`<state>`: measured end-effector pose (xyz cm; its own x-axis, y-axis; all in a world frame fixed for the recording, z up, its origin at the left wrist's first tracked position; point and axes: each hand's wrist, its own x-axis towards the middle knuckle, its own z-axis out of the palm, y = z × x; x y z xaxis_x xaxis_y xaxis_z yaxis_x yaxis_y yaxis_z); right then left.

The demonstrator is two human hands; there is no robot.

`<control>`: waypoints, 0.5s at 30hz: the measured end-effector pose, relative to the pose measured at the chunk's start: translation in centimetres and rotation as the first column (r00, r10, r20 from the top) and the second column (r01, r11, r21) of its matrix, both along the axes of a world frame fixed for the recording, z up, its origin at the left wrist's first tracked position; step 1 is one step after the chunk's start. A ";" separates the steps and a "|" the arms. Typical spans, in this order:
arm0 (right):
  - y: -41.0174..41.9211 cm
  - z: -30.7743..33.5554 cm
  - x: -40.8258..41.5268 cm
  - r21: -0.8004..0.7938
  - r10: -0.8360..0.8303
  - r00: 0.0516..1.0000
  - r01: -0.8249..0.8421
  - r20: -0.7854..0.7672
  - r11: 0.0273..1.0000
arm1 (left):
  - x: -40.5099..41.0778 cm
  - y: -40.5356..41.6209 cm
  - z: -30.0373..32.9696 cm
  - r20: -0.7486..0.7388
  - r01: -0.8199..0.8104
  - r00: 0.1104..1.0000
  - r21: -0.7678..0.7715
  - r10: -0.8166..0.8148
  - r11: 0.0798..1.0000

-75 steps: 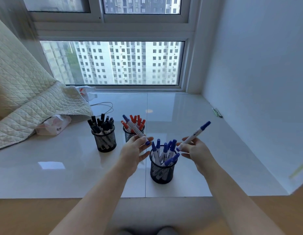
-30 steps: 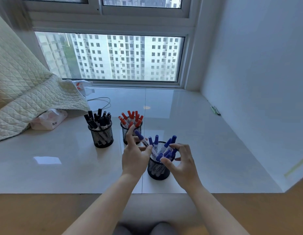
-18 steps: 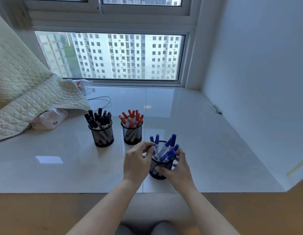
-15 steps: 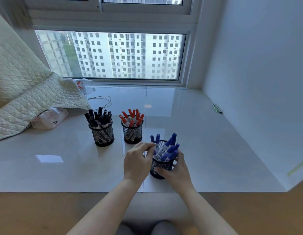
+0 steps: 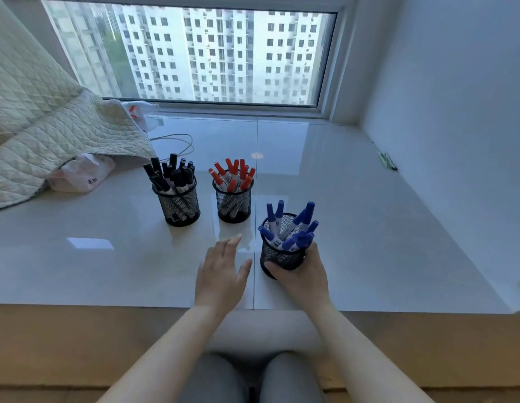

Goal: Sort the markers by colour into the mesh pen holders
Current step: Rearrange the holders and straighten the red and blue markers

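The mesh holder of blue markers (image 5: 282, 251) stands nearest the front edge of the glossy white sill (image 5: 369, 228), its blue-capped markers (image 5: 293, 228) leaning out in several directions. The right hand (image 5: 304, 276) grips its lower wall, thumb curled across the front and fingers wrapped behind. The left hand (image 5: 222, 274) is just beside it, apart from the mesh, palm down, fingers straight and slightly spread. Farther back stand the holder of red markers (image 5: 235, 203) and, to its left, the holder of black markers (image 5: 180, 205). A quilted blanket (image 5: 43, 126) lies at far left.
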<state>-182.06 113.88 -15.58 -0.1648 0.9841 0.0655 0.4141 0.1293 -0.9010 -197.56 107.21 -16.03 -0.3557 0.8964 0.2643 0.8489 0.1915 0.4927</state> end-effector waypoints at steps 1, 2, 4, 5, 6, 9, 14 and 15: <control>0.4 0.0 0.0 0.006 0.007 1.000 -0.007 0.000 1.000 | -0.4 0.1 -0.4 -0.059 0.000 0.998 -0.068 -0.004 0.998; 0.8 0.1 -0.1 0.008 0.015 1.000 -0.015 -0.002 1.000 | -0.6 0.2 -0.8 -0.117 0.006 0.993 -0.124 -0.020 0.992; 1.6 0.2 -0.1 0.008 0.027 1.000 -0.027 -0.013 1.000 | -0.8 0.4 -1.3 -0.183 0.025 0.981 -0.193 -0.061 0.981; 2.1 0.2 -0.2 0.008 0.031 0.999 -0.031 -0.018 0.999 | -0.7 0.7 -1.4 -0.193 0.032 0.978 -0.215 -0.075 0.976; 2.7 0.1 -0.2 0.007 0.033 0.999 -0.033 -0.021 0.999 | -0.7 0.9 -1.5 -0.195 0.038 0.977 -0.230 -0.085 0.972; 4.5 0.2 -0.6 -0.005 0.040 0.999 -0.040 -0.019 0.999 | -0.7 1.6 -1.7 -0.204 0.042 0.974 -0.252 -0.096 0.967; 8.0 0.3 -1.4 -0.018 0.037 0.999 -0.037 -0.005 0.999 | -0.9 2.7 -1.6 -0.180 0.040 0.979 -0.262 -0.090 0.964; 8.7 0.2 -1.5 -0.020 0.029 1.000 -0.029 0.002 0.999 | -0.8 2.8 -1.6 -0.178 0.037 0.980 -0.263 -0.086 0.964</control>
